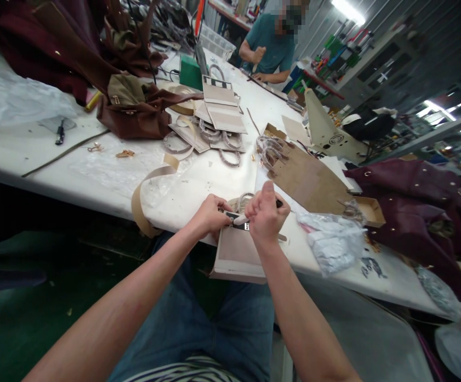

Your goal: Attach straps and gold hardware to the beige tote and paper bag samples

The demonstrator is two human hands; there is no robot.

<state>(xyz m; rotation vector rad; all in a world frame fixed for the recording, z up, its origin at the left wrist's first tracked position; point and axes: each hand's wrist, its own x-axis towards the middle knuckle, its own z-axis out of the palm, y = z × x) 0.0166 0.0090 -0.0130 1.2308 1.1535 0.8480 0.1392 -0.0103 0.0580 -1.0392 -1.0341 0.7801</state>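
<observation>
A beige flat bag piece (238,252) lies over the table's front edge, its lower end hanging above my lap. Along its upper part runs a black strip (239,222) with a small white mark. My left hand (211,216) pinches the piece's upper left corner, by the strip's left end. My right hand (268,215) is closed in a fist, thumb up, over the strip's right part. A dark-ended hand tool (279,203) pokes out of that fist; the rest is mostly hidden, so its kind is unclear. Behind the hands is a wrapped loop handle (244,199).
Similar beige pieces with loop handles (220,109) are stacked farther back. Brown bags (135,114) stand left, a tan strap (137,204) curls over the edge. At right are brown sheet (310,180), plastic wrap (334,241) and maroon bags (421,207). A co-worker (272,48) works at the far end.
</observation>
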